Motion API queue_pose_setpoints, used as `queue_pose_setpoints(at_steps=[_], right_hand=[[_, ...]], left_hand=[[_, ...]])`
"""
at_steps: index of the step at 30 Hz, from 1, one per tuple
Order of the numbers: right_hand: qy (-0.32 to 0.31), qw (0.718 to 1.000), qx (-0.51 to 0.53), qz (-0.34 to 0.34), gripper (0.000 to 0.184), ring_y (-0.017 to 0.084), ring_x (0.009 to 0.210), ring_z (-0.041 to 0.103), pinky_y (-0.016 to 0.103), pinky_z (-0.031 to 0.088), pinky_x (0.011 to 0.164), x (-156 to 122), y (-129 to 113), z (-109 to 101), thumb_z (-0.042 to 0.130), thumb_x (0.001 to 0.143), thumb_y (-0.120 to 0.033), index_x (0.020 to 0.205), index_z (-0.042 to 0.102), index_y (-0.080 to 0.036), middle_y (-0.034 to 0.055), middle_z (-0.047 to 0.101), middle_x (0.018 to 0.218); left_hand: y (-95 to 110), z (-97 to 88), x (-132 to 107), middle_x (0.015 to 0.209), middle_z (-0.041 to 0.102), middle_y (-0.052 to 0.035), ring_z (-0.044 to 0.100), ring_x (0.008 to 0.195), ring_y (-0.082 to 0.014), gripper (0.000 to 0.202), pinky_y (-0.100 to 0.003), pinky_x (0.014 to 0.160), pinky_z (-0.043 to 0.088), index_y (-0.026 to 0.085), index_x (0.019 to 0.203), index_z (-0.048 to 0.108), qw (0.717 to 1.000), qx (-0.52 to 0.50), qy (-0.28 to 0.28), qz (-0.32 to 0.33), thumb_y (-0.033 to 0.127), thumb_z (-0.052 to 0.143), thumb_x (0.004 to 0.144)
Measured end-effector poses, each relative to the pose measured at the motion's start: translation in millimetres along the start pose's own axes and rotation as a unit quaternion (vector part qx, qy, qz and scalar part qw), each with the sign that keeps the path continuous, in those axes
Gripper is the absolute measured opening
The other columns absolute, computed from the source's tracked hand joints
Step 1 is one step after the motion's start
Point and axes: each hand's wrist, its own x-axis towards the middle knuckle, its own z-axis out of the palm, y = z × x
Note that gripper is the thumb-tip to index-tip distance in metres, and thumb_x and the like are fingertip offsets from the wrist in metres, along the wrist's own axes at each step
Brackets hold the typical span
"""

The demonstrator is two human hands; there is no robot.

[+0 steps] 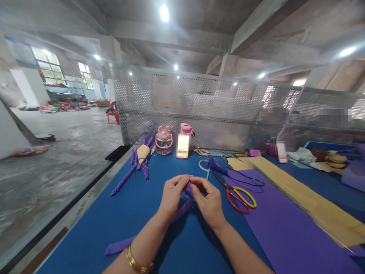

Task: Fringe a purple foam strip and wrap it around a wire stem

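Both hands meet over the blue table, pinching the end of a purple strip (185,207) that looks like soft paper or cloth. My left hand (173,194) is closed on it with thumb and forefinger. My right hand (207,198) grips the same gathered end from the other side. From there the strip runs down to the left, passes under my left forearm and comes out flat at the lower left. Scissors (238,197) with one red and one yellow handle lie just right of my right hand. A blue-handled tool with a cord (217,166) lies beyond them.
Purple flower sprigs with a yellow wrap (142,154) lie at the back left. A pink helmet-shaped item (164,140) stands near a perforated metal screen (182,95). Purple sheet (273,228) and yellow sheet (302,194) cover the right side. The table's left edge borders the floor.
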Motion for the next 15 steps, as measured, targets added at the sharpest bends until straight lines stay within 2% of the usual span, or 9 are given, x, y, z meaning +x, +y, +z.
queue_pose_setpoints(at_steps=[9,15], right_hand=[[0.016,0.987,0.126,0.094,0.017,0.010,0.061,0.054,0.021,0.045,0.056,3.0,5.9,3.6,0.064,0.073,-0.030,0.085,0.057,-0.018,-0.0007,0.059,0.072],[-0.018,0.968,0.187,0.166,0.023,0.008,0.053,0.049,0.019,0.039,0.049,8.4,2.3,1.3,0.069,0.067,-0.033,0.077,0.058,-0.015,-0.0030,0.056,0.063]], left_hand=[[0.4,1.0,-0.1,0.072,0.063,-0.0056,0.052,0.065,-0.0131,0.028,-0.024,0.063,0.042,0.011,0.084,0.069,1.000,0.028,0.009,0.010,0.035,0.059,0.075],[3.1,2.1,-0.9,0.067,0.060,-0.0026,0.051,0.061,-0.0107,0.024,-0.021,0.059,0.041,0.011,0.079,0.067,0.999,0.025,0.006,0.022,0.033,0.057,0.076]])
